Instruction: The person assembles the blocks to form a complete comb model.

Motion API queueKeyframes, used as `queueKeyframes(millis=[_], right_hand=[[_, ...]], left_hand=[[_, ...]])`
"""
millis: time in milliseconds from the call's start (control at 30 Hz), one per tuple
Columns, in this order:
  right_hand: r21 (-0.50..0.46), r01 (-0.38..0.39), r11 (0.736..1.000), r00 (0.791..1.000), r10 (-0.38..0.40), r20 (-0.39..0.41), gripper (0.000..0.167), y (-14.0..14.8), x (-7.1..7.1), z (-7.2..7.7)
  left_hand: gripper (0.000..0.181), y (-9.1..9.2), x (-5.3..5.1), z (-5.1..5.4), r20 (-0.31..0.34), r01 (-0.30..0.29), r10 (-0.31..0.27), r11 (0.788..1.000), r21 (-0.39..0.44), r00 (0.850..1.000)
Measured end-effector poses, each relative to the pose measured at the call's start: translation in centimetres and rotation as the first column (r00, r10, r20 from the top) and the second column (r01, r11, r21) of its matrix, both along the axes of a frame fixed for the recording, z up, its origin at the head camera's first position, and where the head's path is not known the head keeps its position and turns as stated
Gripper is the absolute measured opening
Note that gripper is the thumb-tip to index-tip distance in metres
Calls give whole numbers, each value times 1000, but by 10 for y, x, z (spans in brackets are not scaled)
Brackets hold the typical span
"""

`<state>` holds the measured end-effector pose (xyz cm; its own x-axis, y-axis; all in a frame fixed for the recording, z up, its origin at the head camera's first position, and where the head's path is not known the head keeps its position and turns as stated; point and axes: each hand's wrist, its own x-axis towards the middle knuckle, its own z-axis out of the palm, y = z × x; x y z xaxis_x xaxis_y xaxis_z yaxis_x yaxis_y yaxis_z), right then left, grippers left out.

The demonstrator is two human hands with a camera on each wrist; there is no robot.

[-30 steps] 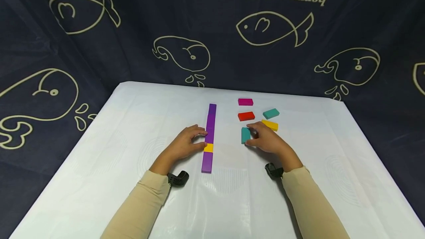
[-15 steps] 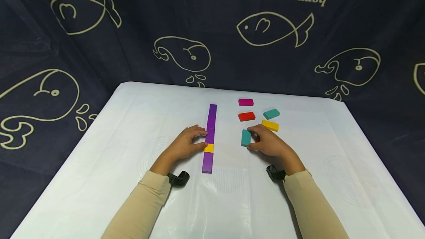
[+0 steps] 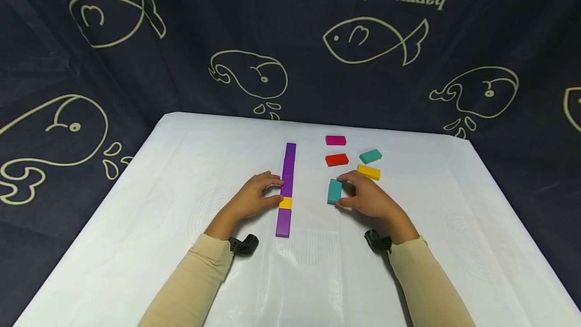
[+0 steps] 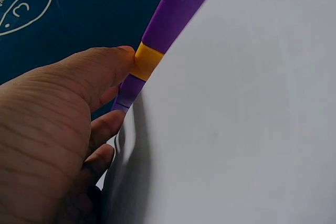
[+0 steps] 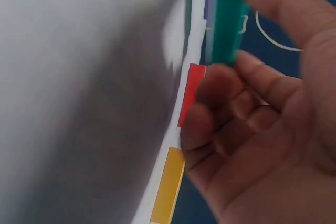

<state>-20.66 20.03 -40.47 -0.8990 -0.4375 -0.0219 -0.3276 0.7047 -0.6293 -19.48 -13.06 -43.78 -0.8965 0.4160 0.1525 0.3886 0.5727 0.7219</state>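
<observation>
Head view shows us a straight row of purple rectangular blocks (image 3: pixel 287 185), with one small yellow block (image 3: pixel 285 203) in it, on the white-covered table (image 3: pixel 308 286). Left of the row, our left hand (image 3: pixel 249 197) has fingers loosely apart, thumb tip touching the small yellow block. Right of the row, apart from it, our right hand (image 3: pixel 368 197) pinches a teal rectangular block (image 3: pixel 334 192) between thumb and fingers. Also right of the row lie magenta (image 3: pixel 336 140) and red (image 3: pixel 337 160) rectangular blocks, then, farther from it, second teal (image 3: pixel 370 156) and yellow rectangular (image 3: pixel 369 172) blocks.
</observation>
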Motion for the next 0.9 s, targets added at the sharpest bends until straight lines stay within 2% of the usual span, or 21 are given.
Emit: queueKeyframes(millis=[200,467,900], right_hand=[[-91,-20,996,1000,22,18,52,-6,8,8],[-96,-34,995,999,34,2,52,-23,24,17],[-116,-87,989,996,85,-17,53,-44,42,22]], left_hand=[[42,0,1,1,5,-4,4,1000,-4,1000],[42,0,1,1,2,-5,5,1000,-5,1000],[41,-1,-1,-1,-22,5,-5,1000,-5,1000]])
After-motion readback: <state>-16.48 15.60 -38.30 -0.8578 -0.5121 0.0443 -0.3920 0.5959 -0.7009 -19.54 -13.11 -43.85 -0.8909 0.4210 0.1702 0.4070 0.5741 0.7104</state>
